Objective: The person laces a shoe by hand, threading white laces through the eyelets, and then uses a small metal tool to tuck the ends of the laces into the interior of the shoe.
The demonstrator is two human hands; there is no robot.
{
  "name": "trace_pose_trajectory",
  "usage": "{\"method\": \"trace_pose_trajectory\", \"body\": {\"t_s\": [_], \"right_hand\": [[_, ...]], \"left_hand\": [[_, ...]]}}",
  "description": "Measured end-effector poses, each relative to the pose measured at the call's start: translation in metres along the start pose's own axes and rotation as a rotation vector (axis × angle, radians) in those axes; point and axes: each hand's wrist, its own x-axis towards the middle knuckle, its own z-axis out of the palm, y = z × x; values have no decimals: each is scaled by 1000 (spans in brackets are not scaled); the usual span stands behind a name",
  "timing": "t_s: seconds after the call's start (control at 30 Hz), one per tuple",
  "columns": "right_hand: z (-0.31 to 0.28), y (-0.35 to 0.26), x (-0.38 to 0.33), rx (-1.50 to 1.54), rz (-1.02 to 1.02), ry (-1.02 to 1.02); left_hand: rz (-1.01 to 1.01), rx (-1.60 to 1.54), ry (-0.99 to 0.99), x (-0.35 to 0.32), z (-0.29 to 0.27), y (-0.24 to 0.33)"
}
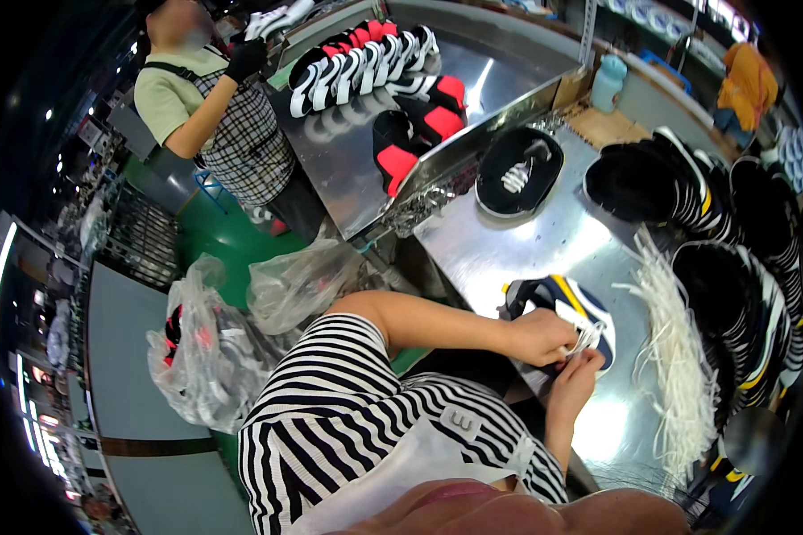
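A navy, grey and white sneaker with a yellow stripe lies on the metal tabletop in front of me. My left hand is closed over its lacing area, pinching a white shoelace. From below, my right hand meets it, with thumb and fingers pinched on the lace near the shoe's edge. The fingertips of both hands almost touch, and part of the lace is hidden by them. To the right of the shoe lies a long bundle of loose white laces.
Several dark striped sneakers crowd the table's right side. A black oval tray holds some white lace pieces. Beyond, a metal bench carries rows of shoes. Plastic bags hang at my left. A co-worker in a checked apron stands across.
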Motion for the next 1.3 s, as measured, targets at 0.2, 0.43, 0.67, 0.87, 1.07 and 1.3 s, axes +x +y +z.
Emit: {"method": "trace_pose_trajectory", "body": {"t_s": [0.2,0.43,0.67,0.87,1.07,1.3], "right_hand": [[-77,41,-9,-164,-118,-13],[-64,-30,21,-159,-392,-205],[-36,-11,34,-475,-414,-275],[-42,6,61,78,34,-609],[-47,9,47,206,27,-480],[-32,-4,55,281,16,-117]], "left_hand": [[98,225,49,-2,-12,-1],[264,164,102,1,3,16],[319,233,207,-14,2,0],[374,250,222,-17,-1,-1],[443,215,212,-9,-1,-1],[269,170,112,-13,-9,-9]]}}
